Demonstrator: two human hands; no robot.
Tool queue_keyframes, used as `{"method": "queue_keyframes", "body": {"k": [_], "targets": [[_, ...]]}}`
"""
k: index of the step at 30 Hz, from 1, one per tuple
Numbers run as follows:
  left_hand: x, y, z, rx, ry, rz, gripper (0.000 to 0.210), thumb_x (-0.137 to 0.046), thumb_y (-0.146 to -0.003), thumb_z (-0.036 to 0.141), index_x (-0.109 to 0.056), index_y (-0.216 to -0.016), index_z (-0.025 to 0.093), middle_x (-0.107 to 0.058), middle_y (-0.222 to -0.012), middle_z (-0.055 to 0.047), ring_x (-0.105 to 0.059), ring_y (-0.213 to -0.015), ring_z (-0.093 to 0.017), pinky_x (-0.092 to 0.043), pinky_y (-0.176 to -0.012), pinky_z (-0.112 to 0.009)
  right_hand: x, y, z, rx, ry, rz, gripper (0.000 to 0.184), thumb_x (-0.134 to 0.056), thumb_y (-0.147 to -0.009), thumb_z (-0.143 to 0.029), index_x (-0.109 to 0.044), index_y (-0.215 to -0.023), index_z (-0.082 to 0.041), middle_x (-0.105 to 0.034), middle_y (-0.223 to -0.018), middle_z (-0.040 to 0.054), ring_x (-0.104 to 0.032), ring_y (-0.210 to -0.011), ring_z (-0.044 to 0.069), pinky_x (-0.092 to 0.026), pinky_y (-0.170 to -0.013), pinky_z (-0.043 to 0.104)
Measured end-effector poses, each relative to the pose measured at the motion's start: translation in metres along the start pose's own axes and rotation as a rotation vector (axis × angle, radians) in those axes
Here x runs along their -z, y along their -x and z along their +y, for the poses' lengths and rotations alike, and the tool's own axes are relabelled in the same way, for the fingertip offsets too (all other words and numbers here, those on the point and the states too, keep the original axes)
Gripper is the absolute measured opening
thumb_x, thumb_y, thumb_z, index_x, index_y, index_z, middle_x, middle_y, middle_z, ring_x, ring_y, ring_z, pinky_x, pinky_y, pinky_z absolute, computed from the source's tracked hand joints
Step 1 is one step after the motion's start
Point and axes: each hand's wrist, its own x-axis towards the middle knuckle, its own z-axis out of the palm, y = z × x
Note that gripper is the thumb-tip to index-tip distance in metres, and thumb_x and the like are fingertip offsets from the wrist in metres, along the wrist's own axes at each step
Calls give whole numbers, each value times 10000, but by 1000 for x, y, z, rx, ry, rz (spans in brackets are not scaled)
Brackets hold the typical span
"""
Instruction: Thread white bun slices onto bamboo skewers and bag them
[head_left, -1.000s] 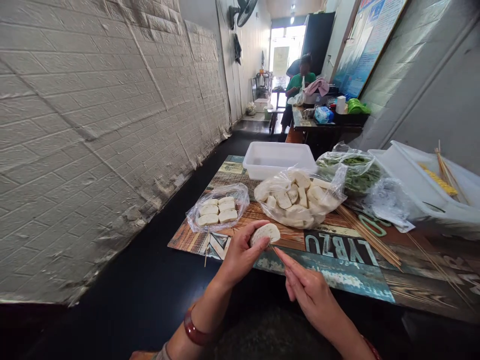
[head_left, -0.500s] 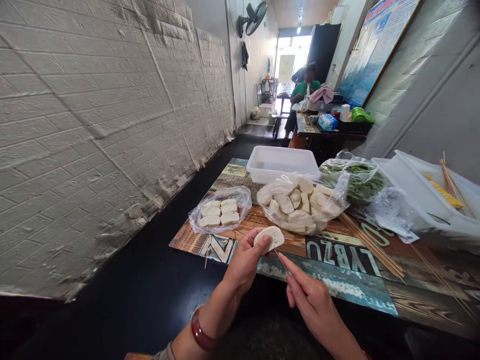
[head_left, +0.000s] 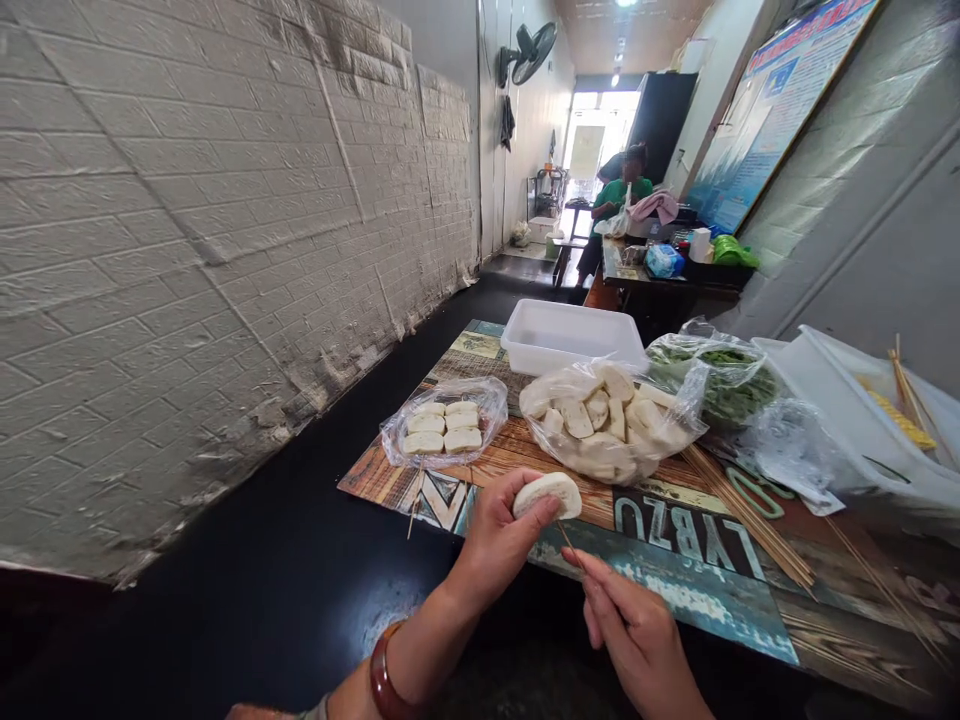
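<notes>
Your right hand [head_left: 634, 612] has drawn back, fingers pinching a skewer [head_left: 568, 543], baring more below the slice [head_left: 553, 487] your left hand [head_left: 496, 535] clamps.

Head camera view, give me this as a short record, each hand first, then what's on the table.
Left hand: grips a pale slice
Right hand: holds a thin stick, upper end at the slice's lower edge
Left side: six slices in two columns on clear plastic
Middle: clear bag of pale pieces, white tub behind
Right side: bagged greens, stick bundle
</notes>
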Motion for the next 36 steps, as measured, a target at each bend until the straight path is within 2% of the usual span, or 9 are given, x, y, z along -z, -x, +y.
{"method": "queue_keyframes", "body": {"k": [4,11,17,23,28,36], "targets": [[-2,3,4,-49,-70,-17,248,-683,-800,395,-678,-835,150,-621,-778,-18,-524,-726,-142,-409,-674,-237,-2,2,4,17,36,24,364,-392,-1019,-246,-652,-1248,-134,-553,-504,-54,-579,-439,124,-511,-525,213],[-5,7,8,-58,-62,-56,250,-677,-797,408,-673,-801,158,-623,-747,-14,-521,-692,-139,-414,-655,-233,-4,-1,2,41,55,53,368,-387,-1016,-252,-660,-1226,-122,-575,-498,-44,-583,-424,126,-506,-484,207],[-8,10,12,-9,-4,-61,260,-707,-765,412,-673,-772,154,-620,-734,-24,-528,-663,-142,-438,-598,-229,-6,-4,1,58,106,73,365,-385,-1016,-264,-686,-1173,-131,-582,-486,-44,-580,-411,128,-503,-484,212],[-6,14,15,-4,175,-72,365,-749,-728,428,-707,-996,183,-675,-899,-49,-586,-785,-173,-472,-679,-247,-4,-3,0,87,108,55,379,-360,-1023,-264,-685,-1162,-127,-594,-503,-35,-584,-416,125,-506,-482,207],[-6,14,13,-46,130,-78,291,-699,-785,442,-723,-857,161,-656,-810,-49,-557,-747,-160,-447,-687,-251,-2,-4,-3,97,106,63,363,-375,-1020,-272,-691,-1159,-160,-604,-509,-36,-586,-415,123,-505,-479,204],[-6,12,12,-78,63,-88,266,-687,-793,431,-721,-789,167,-622,-764,-49,-556,-724,-170,-450,-640,-259,-3,-5,-8,81,98,86,337,-387,-1015,-264,-702,-1087,-167,-587,-494,-43,-582,-407,124,-496,-480,202]]}}
